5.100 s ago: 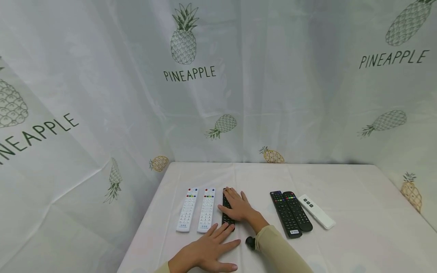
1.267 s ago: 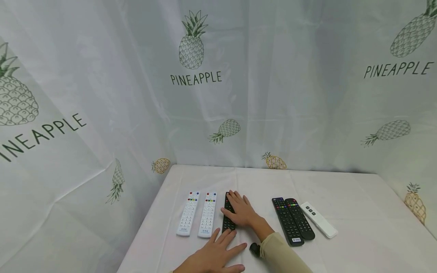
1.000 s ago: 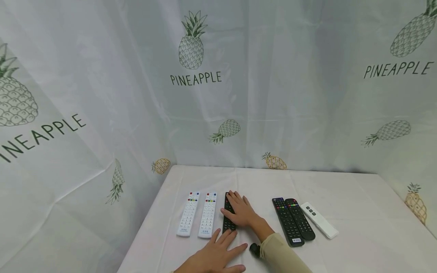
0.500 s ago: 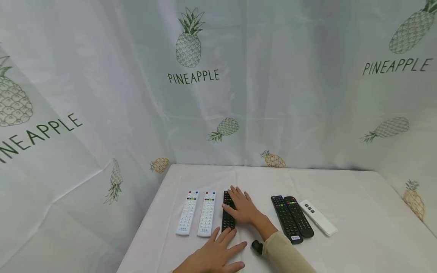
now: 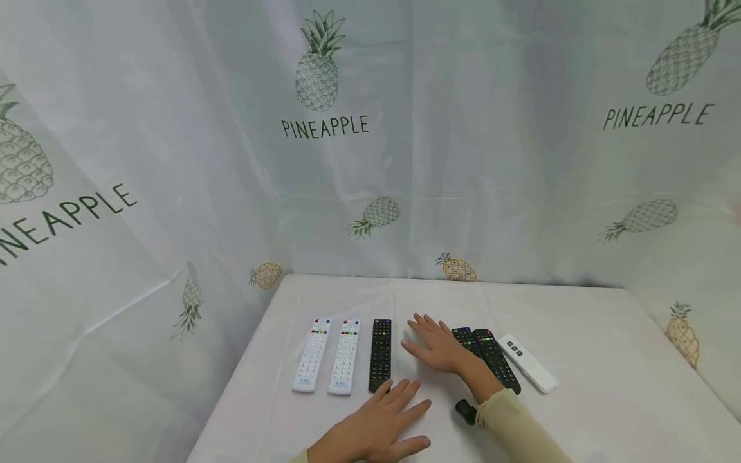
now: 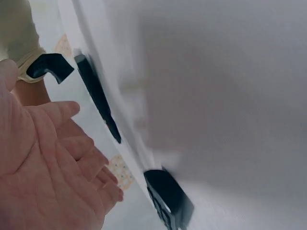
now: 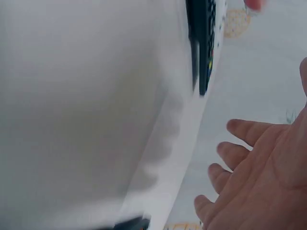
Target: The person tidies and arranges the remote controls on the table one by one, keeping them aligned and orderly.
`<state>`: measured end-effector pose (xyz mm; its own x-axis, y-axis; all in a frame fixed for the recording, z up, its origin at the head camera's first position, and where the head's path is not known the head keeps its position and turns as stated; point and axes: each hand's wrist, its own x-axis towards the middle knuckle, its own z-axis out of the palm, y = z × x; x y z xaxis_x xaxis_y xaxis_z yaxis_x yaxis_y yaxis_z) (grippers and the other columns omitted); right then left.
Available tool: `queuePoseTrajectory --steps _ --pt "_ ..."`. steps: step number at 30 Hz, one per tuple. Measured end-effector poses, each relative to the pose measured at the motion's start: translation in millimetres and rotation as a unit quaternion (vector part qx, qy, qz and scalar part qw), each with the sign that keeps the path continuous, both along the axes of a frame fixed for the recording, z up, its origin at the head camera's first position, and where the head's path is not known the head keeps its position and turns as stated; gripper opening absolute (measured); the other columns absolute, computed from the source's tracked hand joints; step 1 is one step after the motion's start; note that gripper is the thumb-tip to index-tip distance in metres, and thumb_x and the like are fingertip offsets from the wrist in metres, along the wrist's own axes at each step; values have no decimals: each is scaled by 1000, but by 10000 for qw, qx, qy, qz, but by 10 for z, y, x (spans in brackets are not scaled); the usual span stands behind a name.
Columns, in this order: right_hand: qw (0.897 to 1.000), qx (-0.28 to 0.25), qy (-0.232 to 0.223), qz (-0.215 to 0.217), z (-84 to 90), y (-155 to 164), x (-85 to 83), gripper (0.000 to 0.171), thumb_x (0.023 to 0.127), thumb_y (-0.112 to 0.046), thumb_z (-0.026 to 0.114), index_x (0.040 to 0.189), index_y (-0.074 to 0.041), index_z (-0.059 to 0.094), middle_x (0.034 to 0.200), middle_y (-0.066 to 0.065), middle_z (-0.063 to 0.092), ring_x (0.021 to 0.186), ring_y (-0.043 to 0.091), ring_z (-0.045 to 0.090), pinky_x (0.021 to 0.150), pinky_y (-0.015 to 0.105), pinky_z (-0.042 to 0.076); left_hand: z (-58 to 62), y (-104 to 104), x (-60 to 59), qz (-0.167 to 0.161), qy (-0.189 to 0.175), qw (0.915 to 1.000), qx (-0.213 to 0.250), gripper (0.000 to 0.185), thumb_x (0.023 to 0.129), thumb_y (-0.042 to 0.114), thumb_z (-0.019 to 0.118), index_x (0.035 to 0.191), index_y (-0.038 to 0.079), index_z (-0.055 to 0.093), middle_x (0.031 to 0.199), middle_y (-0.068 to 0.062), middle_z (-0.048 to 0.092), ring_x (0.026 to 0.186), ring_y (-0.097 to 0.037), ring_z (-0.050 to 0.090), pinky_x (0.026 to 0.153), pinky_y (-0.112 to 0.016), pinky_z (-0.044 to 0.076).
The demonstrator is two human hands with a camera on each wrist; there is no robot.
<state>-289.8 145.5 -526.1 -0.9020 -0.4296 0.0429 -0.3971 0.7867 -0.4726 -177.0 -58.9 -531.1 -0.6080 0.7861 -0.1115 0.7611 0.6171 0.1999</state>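
Note:
A black remote control (image 5: 380,354) lies upright in line on the white table, third in a row beside two white remote controls, the nearer one (image 5: 344,357) and the outer one (image 5: 311,356). My left hand (image 5: 376,424), fingers spread, is at the near end of that black remote; the left wrist view shows its bare palm (image 6: 43,167). To the right of this remote my right hand (image 5: 437,347) hovers with straight fingers, holding nothing, its palm (image 7: 273,177) raised off the cloth in the right wrist view. It partly hides another black remote (image 5: 466,337).
Right of my right forearm lie a black rounded remote (image 5: 496,360) and a slim white remote (image 5: 528,363) set at a slant. A small black device (image 5: 466,411) sits at the right cuff. A pineapple-print curtain (image 5: 492,141) stands behind the white tabletop (image 5: 579,334).
My right hand has left the black remote and moved right, over toward the other black remotes. My left hand has shifted slightly right. The row of three remotes now shows fully apart from the near tip.

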Motion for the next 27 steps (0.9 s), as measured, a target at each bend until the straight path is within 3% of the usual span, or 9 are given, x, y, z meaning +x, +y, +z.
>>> queuePoseTrajectory --steps 4,12,20,23,27 --pt "9998 136 13 -146 25 290 -6 76 98 -61 44 147 -3 45 157 19 36 148 41 26 117 64 16 41 136 3 -155 74 9998 -84 74 99 69 12 157 27 29 166 -2 18 154 -18 17 120 -50 23" --pt "9984 284 -133 -473 -17 784 79 82 98 -61 44 148 4 40 155 26 35 146 46 27 116 65 17 16 371 63 -480 176 9981 -334 74 99 69 16 157 25 28 165 3 20 152 -13 19 122 -40 22" --pt "9979 401 -275 -421 -135 893 106 84 98 -63 39 149 4 38 155 25 36 147 44 27 117 63 15 77 611 88 -1096 187 9909 -763 72 99 67 24 159 29 13 166 9 9 153 -6 7 124 -32 15" --pt "9968 571 -304 -460 -174 895 108 84 98 -64 39 149 2 38 156 23 36 147 41 29 118 63 12 48 686 80 -1277 418 9862 -963 77 97 70 27 159 29 8 166 10 4 153 -6 5 124 -29 13" --pt "9971 601 -170 -443 -184 887 107 83 98 -63 41 148 4 40 153 25 39 145 43 31 117 65 12 -28 804 46 -1354 790 9818 -1075 74 99 68 20 160 27 9 167 8 4 154 -8 5 124 -29 13"
